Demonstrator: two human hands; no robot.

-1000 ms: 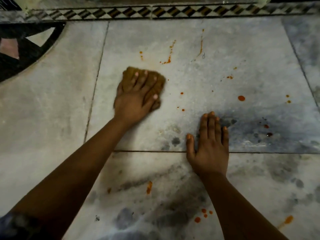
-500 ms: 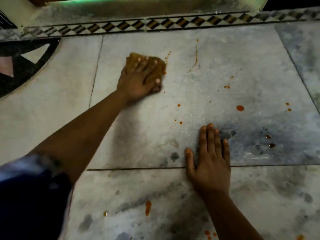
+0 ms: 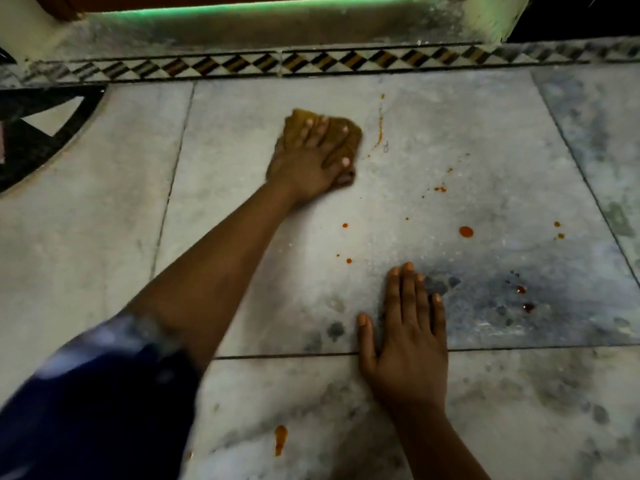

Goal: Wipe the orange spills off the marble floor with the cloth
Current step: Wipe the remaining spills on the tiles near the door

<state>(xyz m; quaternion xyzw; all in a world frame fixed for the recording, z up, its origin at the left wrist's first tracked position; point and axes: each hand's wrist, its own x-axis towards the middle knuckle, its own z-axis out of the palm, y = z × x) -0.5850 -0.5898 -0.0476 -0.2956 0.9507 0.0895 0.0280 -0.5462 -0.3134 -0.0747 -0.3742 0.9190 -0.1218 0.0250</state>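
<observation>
Could have smeared the long orange streak (image 3: 380, 128) wider, with a mustard-brown cloth (image 3: 341, 131) already dirty. Could have slipped on wet marble floor (image 3: 485, 161).

Lay bunched and crumpled on the far floor tile, just left of that streak, under the left hand (image 3: 311, 157): fingers spread, pressing down flat. Right hand (image 3: 408, 337): flat on marble, fingers close together, thumb out.

Dim light falls on large grey-veined marble floor slabs (image 3: 450, 168) with dark joints. A diamond-patterned inlay border strip (image 3: 311, 64) crosses the far edge; a green-lit step (image 3: 242, 10) rises behind it.
</observation>
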